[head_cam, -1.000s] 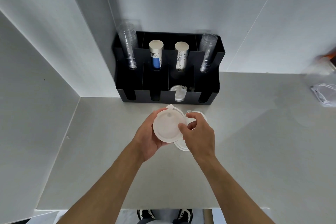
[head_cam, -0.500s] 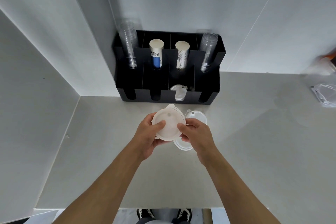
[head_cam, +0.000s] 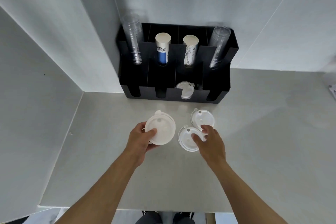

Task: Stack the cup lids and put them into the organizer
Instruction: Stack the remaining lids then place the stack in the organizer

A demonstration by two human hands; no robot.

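My left hand grips a small stack of white cup lids by its near-left edge, held just above the counter. My right hand rests with spread fingers on two more white lids lying flat: a nearer lid and a farther lid that it overlaps. The black organizer stands against the back wall. One lid sits in its third front slot.
The organizer's rear slots hold two stacks of clear cups and two stacks of paper cups. White walls close in at left and behind. The counter's front edge is near my body.
My hands have separated. The left carried the lid stack to the left, and the right let go of it and dropped onto the two lids on the counter.
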